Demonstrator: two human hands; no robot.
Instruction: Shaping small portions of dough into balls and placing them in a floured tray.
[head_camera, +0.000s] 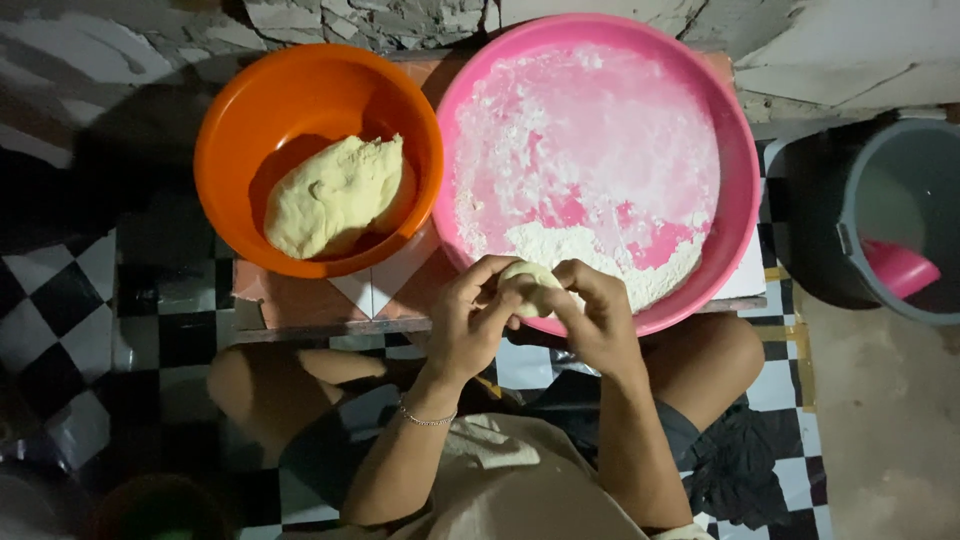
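dough ball (530, 287): we cup it between left hand (474, 322) and right hand (600, 320), both clasped around it, over the pink basin (745, 170) rim so flour falls in.
orange bowl (225, 130): big dough lump (335, 195) close by.

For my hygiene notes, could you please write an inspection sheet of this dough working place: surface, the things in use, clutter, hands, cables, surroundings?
Surface: low tiled slab, reddish with a pale tile, holding both basins.
Things in use: small dough ball held over the pink basin, which has loose flour spread inside; large dough lump in the orange bowl.
Clutter: dark cloth on the floor by the knee.
Hands: left hand and right hand both closed around the dough ball; thin bracelet on the left wrist.
Cables: nothing seen.
Surroundings: black and white checkered floor; grey bucket with a pink scoop inside; rough wall behind.
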